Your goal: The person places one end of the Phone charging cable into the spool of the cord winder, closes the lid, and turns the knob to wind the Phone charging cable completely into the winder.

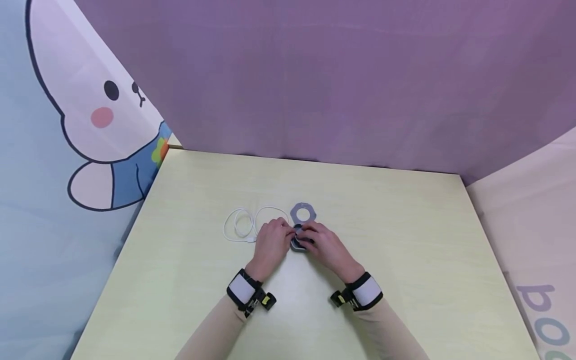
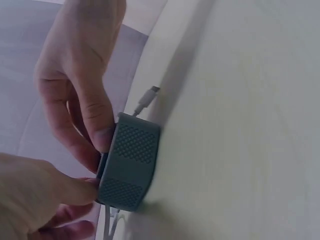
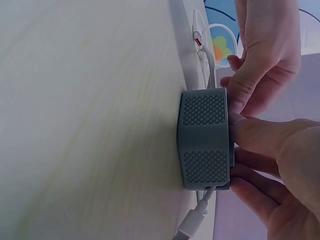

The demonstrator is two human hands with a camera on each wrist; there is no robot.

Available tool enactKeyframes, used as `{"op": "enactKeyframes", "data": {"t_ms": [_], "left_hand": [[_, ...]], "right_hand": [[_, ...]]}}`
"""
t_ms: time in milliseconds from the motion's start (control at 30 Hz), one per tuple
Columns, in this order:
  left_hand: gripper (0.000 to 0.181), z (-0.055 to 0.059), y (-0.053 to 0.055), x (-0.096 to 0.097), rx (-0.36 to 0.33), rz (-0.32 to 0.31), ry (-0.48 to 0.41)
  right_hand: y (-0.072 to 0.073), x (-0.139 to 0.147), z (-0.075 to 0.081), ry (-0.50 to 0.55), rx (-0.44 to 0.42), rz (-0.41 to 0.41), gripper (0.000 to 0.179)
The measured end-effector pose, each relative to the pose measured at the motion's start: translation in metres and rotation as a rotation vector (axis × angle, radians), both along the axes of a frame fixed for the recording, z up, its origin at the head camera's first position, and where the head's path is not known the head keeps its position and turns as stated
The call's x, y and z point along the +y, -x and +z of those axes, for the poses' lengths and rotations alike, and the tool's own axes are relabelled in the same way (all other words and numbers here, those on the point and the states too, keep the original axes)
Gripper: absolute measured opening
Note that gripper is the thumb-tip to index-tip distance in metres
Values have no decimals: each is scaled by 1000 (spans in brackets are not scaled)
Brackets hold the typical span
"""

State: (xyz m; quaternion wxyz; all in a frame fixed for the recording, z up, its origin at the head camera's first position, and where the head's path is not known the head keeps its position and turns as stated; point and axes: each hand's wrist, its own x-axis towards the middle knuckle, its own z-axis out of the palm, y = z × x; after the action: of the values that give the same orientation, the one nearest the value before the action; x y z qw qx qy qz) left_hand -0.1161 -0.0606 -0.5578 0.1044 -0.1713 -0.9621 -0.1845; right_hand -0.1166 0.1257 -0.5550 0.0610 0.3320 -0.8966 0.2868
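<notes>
A dark grey octagonal case (image 1: 299, 248) with dimpled sides stands on the table, a white cable running through it. My left hand (image 1: 272, 242) holds its upper rim from the left, thumb on the near side. From the right, my right hand (image 1: 328, 245) grips the same rim, its thumb close to the left fingertips. The fingers hide most of the case's inside. In the left wrist view, a slim plug (image 2: 146, 99) sticks out on the case's right side. The right wrist view shows the wider USB plug (image 3: 197, 37) on the other side.
A flat grey ring (image 1: 294, 212) with an octagonal outline lies just behind the case. Loops of the white cable (image 1: 272, 207) spread over the pale table (image 1: 405, 225) to the left. A purple curtain (image 1: 315, 90) hangs along the table's back edge.
</notes>
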Motion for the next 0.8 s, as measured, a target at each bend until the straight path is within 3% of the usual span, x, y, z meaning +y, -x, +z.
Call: {"op": "enactKeyframes", "data": {"t_ms": [233,467,633,800], "left_hand": [[34,-6,-1,0,20,-8,-85],[58,-11,-6,0,-63,-146,-165],[81,-13,-8,0,-153,-171,-102],[88,-17,-9,2,-149,-161,-30]], "right_hand": [[0,0,0,11,-15,-16,17],[0,1,-2,35,-14,-8,16],[-1,0,-2,38,-11,-8,17],[0,0,-2,41,-34,-11,16]]}}
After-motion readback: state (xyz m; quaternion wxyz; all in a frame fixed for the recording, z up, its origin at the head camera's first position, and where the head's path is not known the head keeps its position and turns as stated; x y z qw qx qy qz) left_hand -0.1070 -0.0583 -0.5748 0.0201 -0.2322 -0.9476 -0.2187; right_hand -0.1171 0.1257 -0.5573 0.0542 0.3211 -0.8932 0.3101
